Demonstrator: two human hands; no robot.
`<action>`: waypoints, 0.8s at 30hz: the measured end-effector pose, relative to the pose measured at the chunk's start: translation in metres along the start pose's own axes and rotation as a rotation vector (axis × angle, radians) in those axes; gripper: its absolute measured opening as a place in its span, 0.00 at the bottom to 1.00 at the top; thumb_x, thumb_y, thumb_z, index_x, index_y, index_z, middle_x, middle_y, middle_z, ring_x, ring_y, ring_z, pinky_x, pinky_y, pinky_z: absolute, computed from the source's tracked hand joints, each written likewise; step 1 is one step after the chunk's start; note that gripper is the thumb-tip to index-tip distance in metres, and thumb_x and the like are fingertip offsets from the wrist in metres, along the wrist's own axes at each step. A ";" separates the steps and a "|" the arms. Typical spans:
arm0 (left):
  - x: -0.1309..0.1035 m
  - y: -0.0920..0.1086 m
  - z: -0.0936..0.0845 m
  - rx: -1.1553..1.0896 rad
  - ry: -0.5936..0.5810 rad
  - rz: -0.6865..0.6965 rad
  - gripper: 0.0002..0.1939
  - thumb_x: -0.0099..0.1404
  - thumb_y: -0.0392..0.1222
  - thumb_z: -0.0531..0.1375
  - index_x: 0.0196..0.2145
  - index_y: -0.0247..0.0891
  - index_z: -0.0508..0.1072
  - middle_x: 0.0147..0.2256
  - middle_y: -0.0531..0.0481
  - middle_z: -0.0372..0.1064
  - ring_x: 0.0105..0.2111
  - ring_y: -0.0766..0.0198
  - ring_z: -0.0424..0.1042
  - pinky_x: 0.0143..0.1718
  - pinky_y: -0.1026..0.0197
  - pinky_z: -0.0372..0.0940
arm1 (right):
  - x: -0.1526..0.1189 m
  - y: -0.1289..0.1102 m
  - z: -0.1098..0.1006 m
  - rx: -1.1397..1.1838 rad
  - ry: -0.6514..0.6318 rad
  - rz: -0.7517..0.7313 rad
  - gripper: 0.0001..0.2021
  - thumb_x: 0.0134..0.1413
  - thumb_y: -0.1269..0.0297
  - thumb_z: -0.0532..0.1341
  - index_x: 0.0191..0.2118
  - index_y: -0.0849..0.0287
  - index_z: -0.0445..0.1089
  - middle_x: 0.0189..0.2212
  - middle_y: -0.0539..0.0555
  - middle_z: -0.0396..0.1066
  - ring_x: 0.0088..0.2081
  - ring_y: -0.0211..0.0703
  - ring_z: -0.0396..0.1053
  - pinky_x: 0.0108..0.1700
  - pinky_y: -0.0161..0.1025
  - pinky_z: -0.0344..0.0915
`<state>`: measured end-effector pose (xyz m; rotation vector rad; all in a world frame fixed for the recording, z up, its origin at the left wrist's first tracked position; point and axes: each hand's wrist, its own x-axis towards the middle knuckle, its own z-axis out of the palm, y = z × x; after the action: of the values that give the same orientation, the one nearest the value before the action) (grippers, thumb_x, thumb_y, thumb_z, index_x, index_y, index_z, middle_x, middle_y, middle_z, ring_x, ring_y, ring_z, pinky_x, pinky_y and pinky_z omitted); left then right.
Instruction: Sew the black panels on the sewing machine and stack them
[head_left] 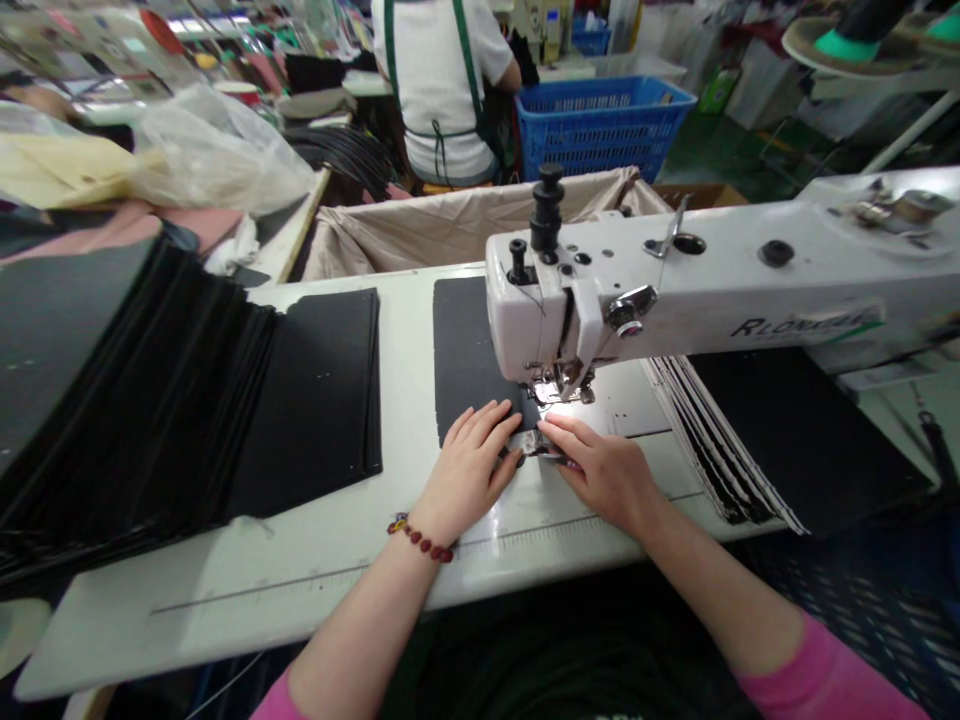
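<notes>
A black flat panel (463,345) lies on the sewing machine's bed, with its right part under the machine head. My left hand (476,450) rests on the panel's near end, fingers stretched out and flat, its thumb beside a small metal guide (531,442). My right hand (607,465) is at the other side of that guide. Its fingers reach left toward the needle area, with the thumb apart below them; I see nothing held in it. The lit presser foot (559,388) of the white sewing machine (675,280) stands just beyond my fingertips.
At left, a tall stack of black panels (307,390) leans across the white table (405,500). More panels with pale edges (795,430) lie at right under the machine arm. Behind stand a fabric-lined bin (420,235), a blue basket (600,125) and a seated person (439,90).
</notes>
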<state>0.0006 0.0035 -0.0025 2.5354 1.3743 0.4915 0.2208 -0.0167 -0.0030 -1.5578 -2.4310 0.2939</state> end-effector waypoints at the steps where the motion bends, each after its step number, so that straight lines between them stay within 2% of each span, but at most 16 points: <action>1: 0.000 0.000 0.000 -0.001 -0.002 -0.005 0.21 0.71 0.44 0.53 0.60 0.41 0.62 0.63 0.46 0.56 0.64 0.56 0.53 0.66 0.46 0.48 | 0.000 0.000 0.000 0.002 0.002 -0.002 0.25 0.61 0.65 0.57 0.63 0.49 0.58 0.63 0.51 0.60 0.45 0.46 0.73 0.43 0.41 0.70; 14: 0.005 -0.002 0.007 0.038 -0.007 -0.025 0.28 0.72 0.47 0.49 0.67 0.40 0.49 0.67 0.44 0.48 0.67 0.55 0.47 0.66 0.44 0.45 | 0.000 0.002 0.002 0.011 0.031 -0.013 0.25 0.61 0.66 0.56 0.63 0.49 0.58 0.62 0.52 0.61 0.46 0.46 0.73 0.43 0.40 0.70; 24: 0.005 -0.002 0.009 0.087 -0.026 -0.031 0.29 0.72 0.48 0.49 0.67 0.39 0.48 0.67 0.45 0.46 0.67 0.55 0.44 0.67 0.44 0.44 | 0.000 0.001 0.000 0.026 0.017 -0.018 0.27 0.58 0.69 0.57 0.63 0.50 0.58 0.63 0.50 0.60 0.48 0.46 0.72 0.45 0.41 0.70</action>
<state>0.0049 0.0087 -0.0101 2.5741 1.4539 0.4000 0.2221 -0.0162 -0.0032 -1.5205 -2.4173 0.3068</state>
